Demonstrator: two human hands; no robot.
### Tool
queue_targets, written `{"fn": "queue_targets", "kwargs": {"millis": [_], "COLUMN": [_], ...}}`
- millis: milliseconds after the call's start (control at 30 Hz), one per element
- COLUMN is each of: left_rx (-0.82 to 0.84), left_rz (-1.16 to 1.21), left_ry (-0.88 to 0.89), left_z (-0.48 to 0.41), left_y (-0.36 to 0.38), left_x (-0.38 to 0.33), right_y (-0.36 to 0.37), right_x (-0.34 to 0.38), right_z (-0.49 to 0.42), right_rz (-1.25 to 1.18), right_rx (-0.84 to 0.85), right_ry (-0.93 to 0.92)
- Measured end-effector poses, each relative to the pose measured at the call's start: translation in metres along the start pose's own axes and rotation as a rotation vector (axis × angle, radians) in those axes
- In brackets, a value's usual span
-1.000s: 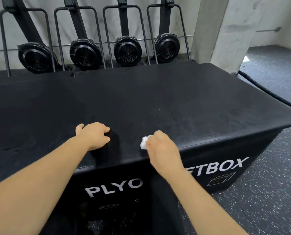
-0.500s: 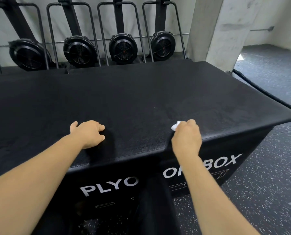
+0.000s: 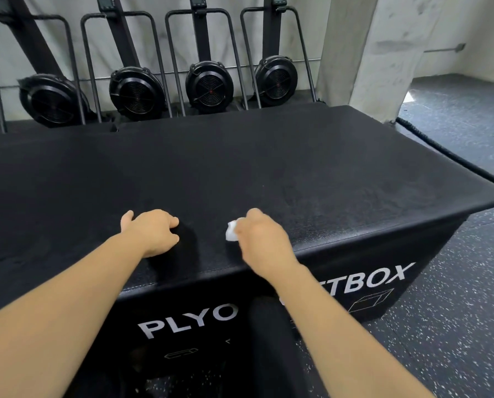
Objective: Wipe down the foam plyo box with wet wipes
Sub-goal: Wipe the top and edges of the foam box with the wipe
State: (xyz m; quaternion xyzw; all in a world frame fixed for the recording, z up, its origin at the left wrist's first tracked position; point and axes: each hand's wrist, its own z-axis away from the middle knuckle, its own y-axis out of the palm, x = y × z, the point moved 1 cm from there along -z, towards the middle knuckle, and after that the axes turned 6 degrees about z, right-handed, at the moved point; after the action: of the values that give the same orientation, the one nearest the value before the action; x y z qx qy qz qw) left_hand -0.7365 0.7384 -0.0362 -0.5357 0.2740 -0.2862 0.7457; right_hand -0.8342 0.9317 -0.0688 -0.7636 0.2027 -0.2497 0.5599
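Observation:
A large black foam plyo box [image 3: 268, 168] fills the middle of the view, with white "PLYO ... BOX" lettering on its near side. My right hand [image 3: 261, 239] grips a crumpled white wet wipe [image 3: 232, 231] and presses it on the box top close to the near edge. My left hand [image 3: 151, 231] rests on the top to the left of it, fingers curled under, holding nothing. About a hand's width separates the two hands.
Several black rowing machines [image 3: 210, 84] stand upright against the wall behind the box. A concrete pillar [image 3: 363, 53] rises at the back right. Speckled rubber floor [image 3: 455, 326] lies to the right. A thick black rope [image 3: 441, 152] runs along the floor by the box's right edge.
My right hand swept the wipe right along the near edge, then came back left to near my left hand. The left hand stayed put. The camera tilted slightly.

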Motion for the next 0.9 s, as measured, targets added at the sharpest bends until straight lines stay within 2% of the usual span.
{"fn": "queue_targets", "kwargs": {"millis": [133, 233, 333, 467, 633, 800, 900], "left_rx": [0.003, 0.008, 0.017, 0.022, 0.025, 0.036, 0.036], "left_rz": [0.028, 0.028, 0.029, 0.042, 0.070, 0.057, 0.021], "left_ry": [0.001, 0.010, 0.016, 0.037, 0.049, 0.040, 0.052], "left_z": [0.000, -0.001, -0.003, -0.005, -0.005, -0.001, 0.000], "left_y": [0.000, 0.000, 0.001, 0.003, 0.004, 0.003, 0.003], "left_x": [0.001, 0.003, 0.005, 0.007, 0.009, 0.009, 0.008], "right_y": [-0.011, -0.020, -0.023, -0.017, -0.002, 0.013, 0.018], "right_x": [-0.076, -0.113, -0.119, -0.088, -0.012, 0.057, 0.063], "right_z": [-0.005, -0.009, -0.016, -0.018, -0.019, -0.021, -0.027], "right_rz": [0.085, 0.094, 0.098, 0.076, 0.028, -0.070, -0.081], "right_rx": [-0.055, -0.022, 0.001, -0.053, -0.090, -0.076, -0.022], "right_ry": [0.263, 0.414, 0.500, 0.608, 0.494, 0.257, 0.101]}}
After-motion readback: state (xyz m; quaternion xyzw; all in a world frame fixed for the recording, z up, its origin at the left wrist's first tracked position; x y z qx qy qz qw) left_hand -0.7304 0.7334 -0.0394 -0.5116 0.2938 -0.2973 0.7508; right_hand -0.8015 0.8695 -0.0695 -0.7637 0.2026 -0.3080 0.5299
